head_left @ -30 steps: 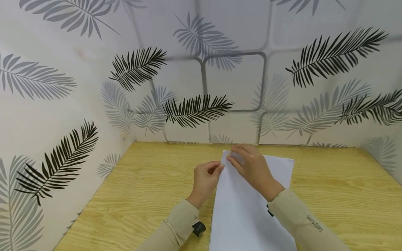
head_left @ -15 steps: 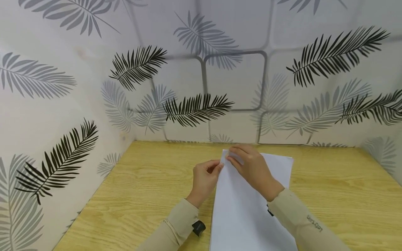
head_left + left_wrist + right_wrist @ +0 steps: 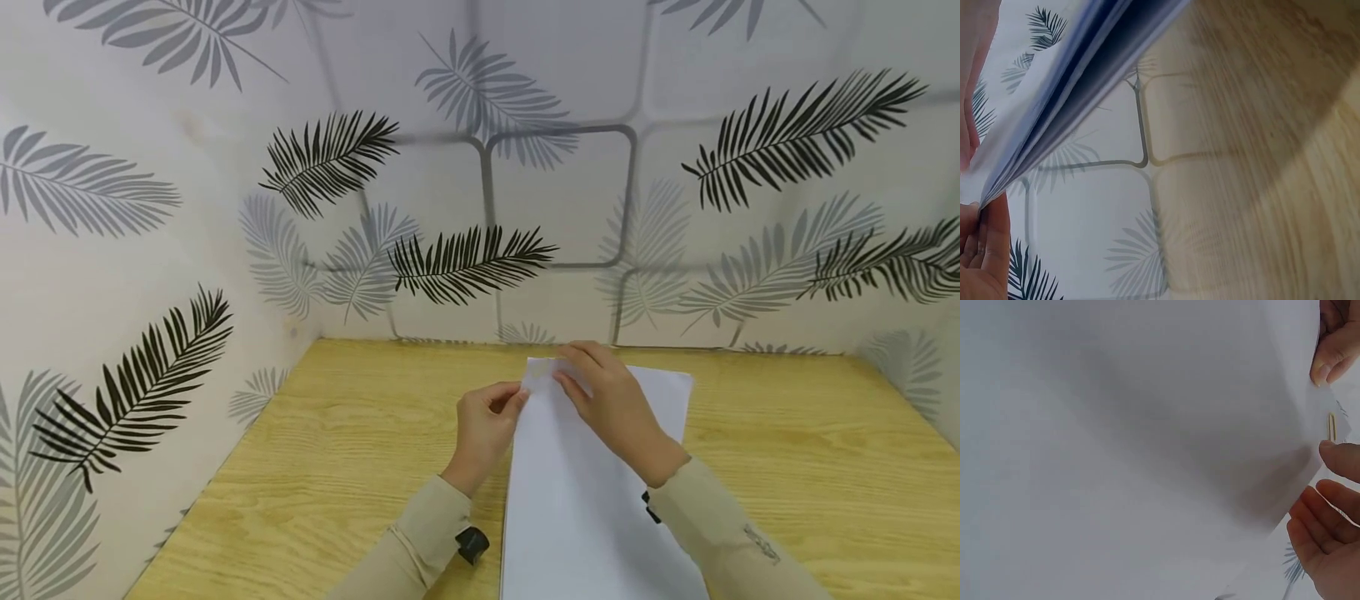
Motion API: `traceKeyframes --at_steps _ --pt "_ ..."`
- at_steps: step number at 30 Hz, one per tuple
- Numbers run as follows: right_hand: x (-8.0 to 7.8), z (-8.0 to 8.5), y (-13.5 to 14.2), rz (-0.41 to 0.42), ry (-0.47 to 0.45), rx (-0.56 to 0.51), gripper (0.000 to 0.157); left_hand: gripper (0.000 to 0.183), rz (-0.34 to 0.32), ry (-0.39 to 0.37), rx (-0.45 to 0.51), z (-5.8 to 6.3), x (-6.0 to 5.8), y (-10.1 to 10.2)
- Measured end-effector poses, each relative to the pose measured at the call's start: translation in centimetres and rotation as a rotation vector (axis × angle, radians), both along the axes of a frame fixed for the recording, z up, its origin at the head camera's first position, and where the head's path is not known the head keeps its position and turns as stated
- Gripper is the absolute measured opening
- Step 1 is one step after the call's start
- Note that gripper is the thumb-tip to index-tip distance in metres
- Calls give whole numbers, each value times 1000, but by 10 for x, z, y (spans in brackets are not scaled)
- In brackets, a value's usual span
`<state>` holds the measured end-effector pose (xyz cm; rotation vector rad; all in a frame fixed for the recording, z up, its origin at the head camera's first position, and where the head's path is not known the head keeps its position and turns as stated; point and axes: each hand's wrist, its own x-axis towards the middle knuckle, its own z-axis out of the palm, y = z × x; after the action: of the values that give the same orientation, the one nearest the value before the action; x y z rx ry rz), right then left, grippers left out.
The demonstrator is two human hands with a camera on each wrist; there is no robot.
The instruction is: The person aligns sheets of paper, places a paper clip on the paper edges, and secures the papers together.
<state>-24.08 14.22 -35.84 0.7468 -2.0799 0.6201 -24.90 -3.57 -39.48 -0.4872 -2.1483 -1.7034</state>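
Observation:
A sheaf of white paper (image 3: 570, 500) stretches from the front of the table toward the wall, its left edge showing several layers in the left wrist view. At the far left corner, the left hand (image 3: 483, 429) pinches the edge between thumb and fingers. A gold paper clip (image 3: 1332, 427) sits on that corner, seen best in the right wrist view. The right hand (image 3: 618, 408) is beside it, with its thumb (image 3: 1342, 461) right at the clip's near end. Its other fingers, spread apart from the thumb, lie by the paper's far edge.
A wood-grain table (image 3: 345, 450) lies under the paper. Walls (image 3: 555, 208) with a leaf pattern rise behind it and on the left. Black wrist bands (image 3: 472, 546) and beige sleeves (image 3: 412, 542) show on the forearms.
The right thumb and fingers have come away from the paper corner and shifted slightly right, and the clip shows there now. The left hand keeps its pinch on the paper, moving slightly left.

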Motion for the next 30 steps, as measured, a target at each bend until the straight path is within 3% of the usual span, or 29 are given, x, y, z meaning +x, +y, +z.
traceKeyframes --at_steps 10,14,20,22,26,30 --pt "10 -2 50 -194 -175 -286 41 13 12 -51 45 -5 -5 -10" --pt "20 -6 73 -245 -401 -356 57 15 13 -78 56 2 0 -14" --pt "33 -15 100 -127 -961 -399 85 15 21 -104 68 28 20 -19" --pt "37 -21 105 -69 -1111 -407 88 15 21 -120 86 29 19 -20" --pt "45 -38 106 31 -1281 -438 84 17 5 -175 151 19 8 -23" --pt "56 -54 101 144 -1327 -526 72 20 -11 -230 209 4 -7 -26"
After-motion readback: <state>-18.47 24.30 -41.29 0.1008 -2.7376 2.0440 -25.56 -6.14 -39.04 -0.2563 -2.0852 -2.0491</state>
